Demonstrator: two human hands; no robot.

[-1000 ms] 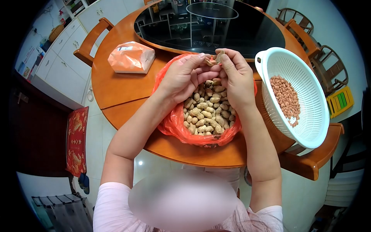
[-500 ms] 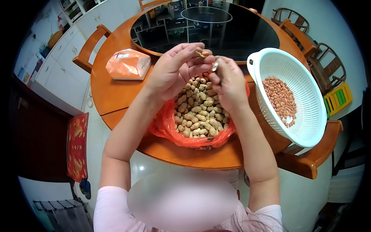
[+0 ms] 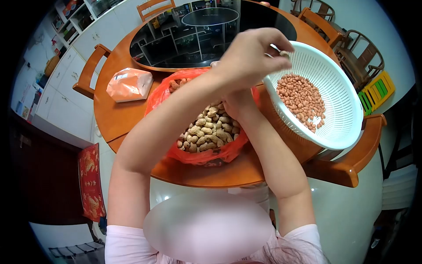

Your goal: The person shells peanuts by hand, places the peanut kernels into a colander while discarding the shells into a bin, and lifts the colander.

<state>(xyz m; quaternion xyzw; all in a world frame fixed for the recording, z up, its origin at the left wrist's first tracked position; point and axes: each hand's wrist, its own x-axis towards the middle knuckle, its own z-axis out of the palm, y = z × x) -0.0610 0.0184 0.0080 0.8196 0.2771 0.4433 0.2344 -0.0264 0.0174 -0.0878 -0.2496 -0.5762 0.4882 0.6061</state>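
Note:
My left hand [image 3: 259, 50] reaches across my right arm to the near-left rim of a white colander [image 3: 343, 94]. Between its thumb and fingers is a small pale piece of peanut shell [image 3: 285, 54]; whether kernels are in it I cannot see. Reddish-brown shelled peanuts [image 3: 301, 101] lie in the bottom of the colander. My right hand [image 3: 237, 103] is low over the red plastic bag [image 3: 184, 156], mostly hidden behind my left forearm, its fingers out of sight. Unshelled peanuts [image 3: 206, 132] fill the open bag.
An orange and white packet [image 3: 129, 84] lies on the wooden table [image 3: 105, 112], left of the bag. A black glass turntable [image 3: 193, 39] covers the table's middle. Wooden chairs [image 3: 91, 72] stand around, one [image 3: 347, 165] beneath the colander's near side.
My left hand has moved right from above the bag to the colander, crossing over my right arm. My right hand has dropped lower toward the bag. The whole view has shifted slightly.

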